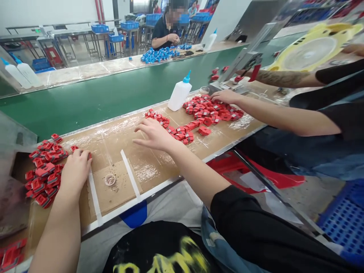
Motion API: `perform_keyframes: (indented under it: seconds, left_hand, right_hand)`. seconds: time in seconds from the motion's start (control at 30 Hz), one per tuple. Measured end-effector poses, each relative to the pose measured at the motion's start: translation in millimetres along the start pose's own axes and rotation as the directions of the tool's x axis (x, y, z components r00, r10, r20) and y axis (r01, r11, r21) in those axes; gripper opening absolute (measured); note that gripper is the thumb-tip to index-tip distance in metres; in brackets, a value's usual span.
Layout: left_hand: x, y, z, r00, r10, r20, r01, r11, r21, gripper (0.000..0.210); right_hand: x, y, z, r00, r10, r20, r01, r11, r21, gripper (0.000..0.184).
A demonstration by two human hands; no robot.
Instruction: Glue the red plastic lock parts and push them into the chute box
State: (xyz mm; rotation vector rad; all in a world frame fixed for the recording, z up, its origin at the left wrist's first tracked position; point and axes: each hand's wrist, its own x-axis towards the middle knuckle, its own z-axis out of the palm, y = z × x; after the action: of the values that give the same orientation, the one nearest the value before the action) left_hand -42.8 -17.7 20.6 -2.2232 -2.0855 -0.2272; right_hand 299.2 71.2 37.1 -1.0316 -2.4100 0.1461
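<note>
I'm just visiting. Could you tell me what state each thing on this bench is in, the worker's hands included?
Left hand: fingers curled down by red parts; grip unclear
Right hand: open, fingers spread
Left red pile: loosely heaped
Right red pile: heaped, a co-worker's hand at it
White bottle: standing upright, blue nozzle on top
Cardboard: lying flat
Small dish: on the cardboard, contents unclear

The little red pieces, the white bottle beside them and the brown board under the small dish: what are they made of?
Red pieces: probably moulded plastic, with a slight sheen and crisp, repeated shapes.
White bottle: likely smooth plastic, judging by its milky look; which kind, I can't tell.
Brown board: seemingly dull cardboard, given its flat tan surface.
</note>
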Motion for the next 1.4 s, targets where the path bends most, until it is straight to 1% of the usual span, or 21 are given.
perform_keyframes:
  seconds: [0.07, 0.1, 0.17, 0.2, 0.23, 0.27, 0.3, 0.33, 0.4, 0.47, 0.53, 0.6, 0.63, 0.7, 0.73, 0.8, 0.83, 0.9, 1.1, 1.23, 1.4]
  left_hand:
    - [4, 4, 1.9, 0.999, -0.053, 0.008, 0.054, 0.96, -0.275, 0.038]
    - [5, 7, 3.0, 0.995, -0.097, 0.023, 0.097, 0.89, -0.445, 0.041]
    - [8, 14, 6.1, 0.985, -0.157, 0.074, 0.159, 0.646, -0.747, 0.048]
    - [9, 17, 8.2, 0.982, -0.16, 0.104, 0.172, 0.506, -0.845, 0.05]
    - [9, 20, 10.5, 0.979, -0.151, 0.134, 0.183, 0.385, -0.905, 0.051]
    - [10, 22, 12.9, 0.978, -0.134, 0.163, 0.197, 0.298, -0.934, 0.051]
    - [11, 23, 15.4, 0.976, -0.11, 0.186, 0.209, 0.249, -0.946, 0.052]
    - [11, 24, 17.9, 0.977, -0.084, 0.198, 0.212, 0.231, -0.95, 0.054]
    - [12, 25, 22.6, 0.98, -0.039, 0.196, 0.2, 0.255, -0.946, 0.066]
    - [11, 25, 26.4, 0.982, -0.009, 0.187, 0.18, 0.323, -0.929, 0.07]
    - [11, 26, 28.8, 0.982, 0.014, 0.189, 0.168, 0.402, -0.9, 0.067]
    - [10, 28, 29.8, 0.981, 0.034, 0.191, 0.152, 0.485, -0.862, 0.063]
    - [9, 29, 29.9, 0.982, 0.039, 0.185, 0.138, 0.524, -0.84, 0.062]
    - [9, 31, 29.9, 0.985, 0.048, 0.167, 0.106, 0.598, -0.795, 0.058]
    - [8, 32, 29.8, 0.986, 0.051, 0.161, 0.093, 0.63, -0.771, 0.056]
    - [8, 34, 29.3, 0.986, 0.055, 0.16, 0.082, 0.67, -0.738, 0.055]
    - [8, 35, 28.9, 0.985, 0.057, 0.165, 0.083, 0.678, -0.73, 0.054]
    - [8, 36, 27.8, 0.984, 0.058, 0.169, 0.085, 0.679, -0.729, 0.054]
    - [8, 38, 26.7, 0.981, 0.071, 0.178, 0.086, 0.668, -0.739, 0.047]
    - [8, 37, 29.0, 0.982, 0.06, 0.177, 0.094, 0.662, -0.744, 0.049]
    - [8, 36, 29.8, 0.981, 0.053, 0.185, 0.104, 0.663, -0.741, 0.05]
  right_hand:
    - [15, -25, 9, 0.974, -0.208, 0.084, 0.188, 0.961, 0.2, 0.036]
    - [21, -38, 17, 0.939, -0.318, 0.131, 0.271, 0.918, 0.289, 0.039]
    - [28, -60, 35, 0.861, -0.476, 0.179, 0.373, 0.831, 0.412, 0.047]
    - [28, -68, 43, 0.835, -0.519, 0.182, 0.398, 0.799, 0.45, 0.049]
    - [27, -74, 51, 0.818, -0.547, 0.179, 0.415, 0.776, 0.475, 0.049]
    - [25, -79, 58, 0.805, -0.567, 0.177, 0.427, 0.759, 0.491, 0.048]
    - [22, -82, 64, 0.794, -0.581, 0.18, 0.434, 0.749, 0.5, 0.046]
    - [20, -84, 68, 0.787, -0.587, 0.189, 0.436, 0.746, 0.504, 0.044]
    - [17, -87, 73, 0.791, -0.578, 0.201, 0.417, 0.75, 0.514, 0.041]
    - [16, -87, 74, 0.795, -0.57, 0.207, 0.374, 0.729, 0.573, 0.041]
    - [16, -84, 74, 0.791, -0.571, 0.22, 0.299, 0.674, 0.675, 0.043]
    - [17, -78, 76, 0.806, -0.555, 0.207, 0.217, 0.601, 0.769, 0.045]
    - [18, -74, 77, 0.835, -0.522, 0.175, 0.19, 0.571, 0.799, 0.045]
    - [20, -65, 81, 0.92, -0.388, 0.056, 0.18, 0.545, 0.819, 0.046]
    - [22, -61, 83, 0.956, -0.293, -0.013, 0.181, 0.555, 0.812, 0.046]
    - [26, -55, 89, 0.987, -0.118, -0.108, 0.158, 0.603, 0.782, 0.046]
    - [27, -53, 92, 0.99, -0.064, -0.126, 0.138, 0.626, 0.768, 0.045]
    - [30, -52, 97, 0.993, -0.027, -0.112, 0.102, 0.662, 0.743, 0.045]
    - [31, -54, 101, 0.996, -0.059, -0.07, 0.091, 0.699, 0.709, 0.045]
    - [30, -54, 102, 0.998, -0.053, -0.047, 0.071, 0.711, 0.7, 0.044]
    - [30, -54, 100, 0.993, -0.023, -0.111, 0.089, 0.768, 0.634, 0.04]
